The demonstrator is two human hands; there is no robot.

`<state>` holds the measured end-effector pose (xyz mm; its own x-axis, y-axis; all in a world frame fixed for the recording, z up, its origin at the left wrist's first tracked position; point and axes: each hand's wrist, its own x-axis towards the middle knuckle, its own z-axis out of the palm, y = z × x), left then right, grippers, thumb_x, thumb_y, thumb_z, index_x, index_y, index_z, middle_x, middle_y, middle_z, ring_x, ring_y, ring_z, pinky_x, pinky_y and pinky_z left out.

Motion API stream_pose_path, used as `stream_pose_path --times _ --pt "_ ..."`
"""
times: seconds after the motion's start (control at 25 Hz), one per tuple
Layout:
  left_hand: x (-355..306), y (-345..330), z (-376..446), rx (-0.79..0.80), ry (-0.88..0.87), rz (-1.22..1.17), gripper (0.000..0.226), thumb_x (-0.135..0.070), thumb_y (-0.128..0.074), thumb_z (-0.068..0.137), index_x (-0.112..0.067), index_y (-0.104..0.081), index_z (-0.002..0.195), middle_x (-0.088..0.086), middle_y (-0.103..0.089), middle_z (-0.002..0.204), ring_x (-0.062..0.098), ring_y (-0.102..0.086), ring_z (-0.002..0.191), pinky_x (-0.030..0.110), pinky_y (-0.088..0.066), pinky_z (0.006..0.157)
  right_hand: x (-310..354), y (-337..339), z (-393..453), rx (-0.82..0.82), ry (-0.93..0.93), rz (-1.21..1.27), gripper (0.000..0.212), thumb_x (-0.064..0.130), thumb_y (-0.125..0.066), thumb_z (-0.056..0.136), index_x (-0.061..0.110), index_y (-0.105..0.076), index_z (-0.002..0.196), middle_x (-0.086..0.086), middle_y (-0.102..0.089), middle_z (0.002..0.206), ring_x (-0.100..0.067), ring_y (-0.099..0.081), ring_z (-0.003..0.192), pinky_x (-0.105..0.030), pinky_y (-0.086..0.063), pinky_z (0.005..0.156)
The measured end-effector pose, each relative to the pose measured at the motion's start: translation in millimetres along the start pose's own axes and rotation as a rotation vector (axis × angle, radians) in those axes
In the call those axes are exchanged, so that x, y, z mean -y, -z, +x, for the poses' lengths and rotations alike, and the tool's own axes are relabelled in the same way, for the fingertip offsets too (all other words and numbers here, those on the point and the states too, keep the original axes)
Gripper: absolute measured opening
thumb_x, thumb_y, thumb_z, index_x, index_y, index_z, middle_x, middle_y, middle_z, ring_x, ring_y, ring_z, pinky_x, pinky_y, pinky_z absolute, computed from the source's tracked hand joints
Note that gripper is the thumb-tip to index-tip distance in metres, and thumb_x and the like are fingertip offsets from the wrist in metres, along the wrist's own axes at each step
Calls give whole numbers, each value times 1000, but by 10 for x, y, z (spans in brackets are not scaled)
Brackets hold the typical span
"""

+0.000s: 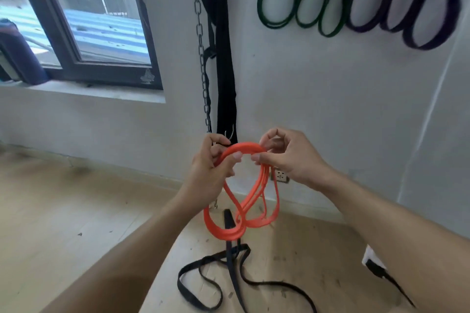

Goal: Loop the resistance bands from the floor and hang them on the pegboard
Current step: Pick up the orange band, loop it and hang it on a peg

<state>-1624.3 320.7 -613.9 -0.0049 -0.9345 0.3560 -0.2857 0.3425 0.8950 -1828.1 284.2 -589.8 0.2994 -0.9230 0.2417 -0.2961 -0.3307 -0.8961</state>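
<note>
Left hand [212, 165]: fingers curled round the top of the orange band [240, 201], thumb pressed on the strands. Right hand [284, 157]: thumb and forefinger pinch the same bundle just beside the left thumb. Band held in mid-air before the wall, gathered in several loops hanging below both hands; exact loop count cannot be told. On the floor [63, 211] beneath: one black band [203, 279], slack. On the wall: one green band [300, 2], one purple band [412, 12], each hanging in loops

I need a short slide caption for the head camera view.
Both hands gather the orange band into loops; a black band lies on the floor.
</note>
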Motion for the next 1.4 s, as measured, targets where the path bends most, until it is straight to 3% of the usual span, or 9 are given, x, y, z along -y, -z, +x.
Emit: stream_pose_path --times 0.08,0.24,0.48,0.64,0.8,0.92,1.12,1.28,1.4 --pt "-206 -3 181 -60 -54 91 31 -23 -75 90 -23 -53 112 -4 -68 98 9 -67 75 26 -59 68 199 156 86 -86 57 3 23 11 -87 82 18 -67 91 -7 -82 88 -24 -81 81 -49 -64 86" --pt "-679 -50 578 -170 -249 100 20 -21 -79 87 -21 -65 101 -8 -70 90 8 -67 80 30 -61 74 689 557 248 -190 116 34 22 9 -86 82 14 -69 95 -9 -82 88 -27 -81 80 -49 -65 84" --pt "-1274 -158 1225 -155 -413 173 17 -20 -77 90 -27 -74 105 -16 -74 90 -1 -69 87 13 -54 78 1309 1182 491 -317 160 24 22 9 -84 86 10 -69 103 -7 -81 87 -25 -80 79 -44 -66 82" --pt "-1740 -172 1667 -288 -560 209 20 -19 -71 93 -27 -75 111 -21 -74 92 -5 -68 90 10 -53 79 1650 1455 648 -293 142 44 24 11 -83 86 11 -68 106 -7 -81 93 -21 -80 83 -38 -64 82" --pt "-2215 -160 1965 -315 -646 237 19 -17 -66 97 -24 -74 113 -16 -73 91 -2 -68 84 10 -54 73 1874 1563 776 -285 167 41 32 6 -82 86 16 -66 110 -4 -80 100 -17 -77 86 -23 -59 72" --pt "-2480 -42 2198 -317 -685 263 22 -18 -66 98 -23 -72 118 -14 -73 95 -3 -67 86 8 -53 75 2095 1669 940 -364 157 178 29 6 -79 89 14 -65 114 -5 -82 96 -20 -80 84 -36 -65 78" --pt "-2843 299 2620 -451 -646 251 15 -22 -70 94 -24 -67 108 -16 -70 97 -3 -66 89 12 -49 79 2618 1637 1354 -410 193 306 28 4 -81 88 10 -66 112 -15 -80 96 -26 -77 77 -39 -67 73" --pt "-3179 556 2971 -545 -612 240 9 -23 -72 92 -24 -69 100 -16 -67 94 -3 -63 83 4 -37 68 3098 1580 1906 -517 267 498 22 0 -78 90 7 -67 107 -13 -78 85 -25 -73 69 -43 -66 72" --pt "-3472 687 3221 -586 -637 285 11 -24 -76 90 -24 -74 101 -11 -70 98 2 -65 83 3 -37 61 3399 1618 2330 -624 298 604 18 -1 -79 88 10 -70 98 -16 -80 91 -23 -72 70 -43 -67 74"
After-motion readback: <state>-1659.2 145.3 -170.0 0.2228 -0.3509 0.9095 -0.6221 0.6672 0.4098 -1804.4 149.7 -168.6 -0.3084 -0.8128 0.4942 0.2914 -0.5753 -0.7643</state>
